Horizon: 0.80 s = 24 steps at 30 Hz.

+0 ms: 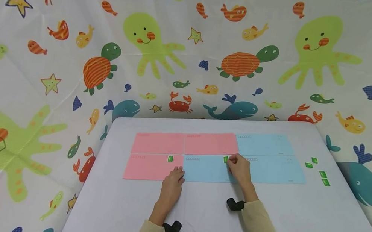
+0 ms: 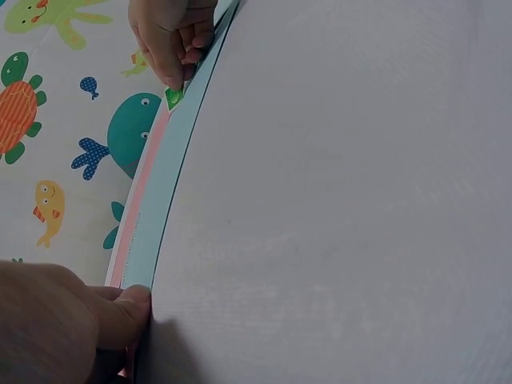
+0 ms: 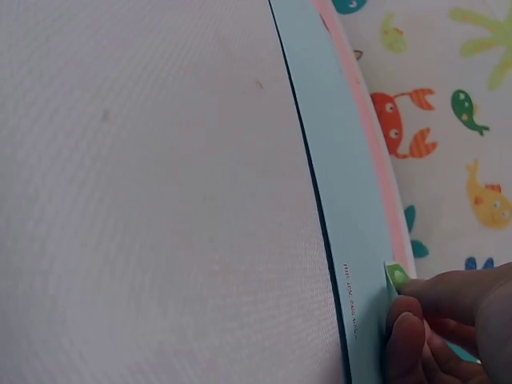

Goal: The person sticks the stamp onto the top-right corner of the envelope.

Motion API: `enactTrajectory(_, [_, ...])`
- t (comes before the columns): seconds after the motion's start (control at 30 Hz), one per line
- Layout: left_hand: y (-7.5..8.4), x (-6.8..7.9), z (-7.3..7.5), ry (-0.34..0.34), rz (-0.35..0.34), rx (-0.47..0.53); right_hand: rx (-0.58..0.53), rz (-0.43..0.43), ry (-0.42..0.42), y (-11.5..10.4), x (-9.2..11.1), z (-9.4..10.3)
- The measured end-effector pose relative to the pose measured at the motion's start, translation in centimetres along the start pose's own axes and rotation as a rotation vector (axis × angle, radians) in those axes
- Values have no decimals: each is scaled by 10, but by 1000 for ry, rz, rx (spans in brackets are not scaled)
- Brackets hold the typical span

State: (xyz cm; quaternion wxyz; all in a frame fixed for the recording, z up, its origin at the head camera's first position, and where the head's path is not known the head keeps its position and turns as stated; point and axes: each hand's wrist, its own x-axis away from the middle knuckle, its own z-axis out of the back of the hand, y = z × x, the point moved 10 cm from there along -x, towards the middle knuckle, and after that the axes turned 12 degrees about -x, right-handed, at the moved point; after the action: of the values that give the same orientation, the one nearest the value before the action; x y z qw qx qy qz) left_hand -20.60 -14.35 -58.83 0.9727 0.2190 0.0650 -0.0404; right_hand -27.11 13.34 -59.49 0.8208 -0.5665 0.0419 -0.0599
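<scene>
My right hand (image 1: 239, 169) pinches a small green stamp (image 1: 225, 159) between thumb and finger at the upper right corner of the front-middle blue envelope (image 1: 205, 169). In the right wrist view the stamp (image 3: 397, 276) stands tilted at the fingertips, its lower edge right at the paper. My left hand (image 1: 172, 185) rests on the same envelope's left end, where it meets a pink envelope (image 1: 148, 169). The left wrist view has the left thumb (image 2: 132, 304) lying along the blue envelope's near edge. That pink envelope bears a green stamp (image 1: 170, 159) at its upper right.
Behind lie two pink envelopes (image 1: 159, 143) and a blue envelope (image 1: 264, 145); another blue envelope (image 1: 279, 172) is at front right. Several loose green stamps (image 1: 322, 174) lie on the white table (image 1: 328, 218) further right. A sea-animal cloth (image 1: 191, 67) hangs behind the table.
</scene>
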Motion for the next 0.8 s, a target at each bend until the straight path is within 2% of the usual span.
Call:
enactTrajectory(0.2, [1,-2,1,6,-1,-13,51,19,20,-5,-1,-1])
enactTrajectory(0.67, [3,1,3,12,1,4,158,43,-12,-9,-2,-8])
enactTrajectory(0.8, [3,1,4,7,-3,9,182,73,-19,-11,-2,-9])
